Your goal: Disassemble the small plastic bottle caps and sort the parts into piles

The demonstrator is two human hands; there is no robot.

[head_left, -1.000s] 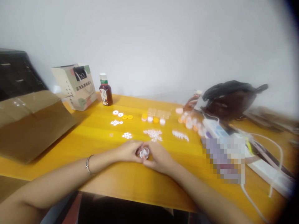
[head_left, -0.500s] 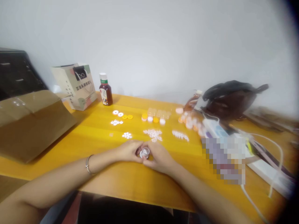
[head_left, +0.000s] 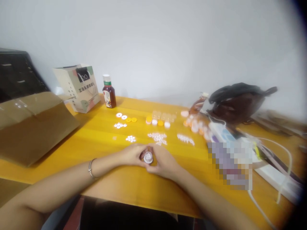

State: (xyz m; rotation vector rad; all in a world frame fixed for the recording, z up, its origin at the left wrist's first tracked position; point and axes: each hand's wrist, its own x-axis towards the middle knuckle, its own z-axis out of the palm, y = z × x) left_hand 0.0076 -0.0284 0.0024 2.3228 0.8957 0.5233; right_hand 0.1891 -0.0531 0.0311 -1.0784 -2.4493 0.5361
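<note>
A small round container (head_left: pixel 148 157), whitish and translucent, sits between my two hands above the table's near part. My left hand (head_left: pixel 134 155) curls round it from the left, its fingers closed on the container's side. From the right, my right hand (head_left: pixel 165 161) closes in with thumb and fingers near its rim. The fingertips of both hands meet behind it. Just beyond my hands lie a cluster of small white discs (head_left: pixel 130 139), a heap of small clear pieces (head_left: pixel 157 138) and a row of clear pieces (head_left: pixel 185 139).
White ring caps (head_left: pixel 119 115), yellow ring caps (head_left: pixel 131 120) and clear cups (head_left: pixel 164 116) stand farther back. A dark red bottle (head_left: pixel 109 95), paper bag (head_left: pixel 83 92) and cardboard box (head_left: pixel 35 127) occupy the left. On the right are a dark bag (head_left: pixel 236 103), cables and a power strip (head_left: pixel 275 182).
The container has turned slightly between my hands, and my right thumb has drawn back a little from its top. The objects on the table stay as they were.
</note>
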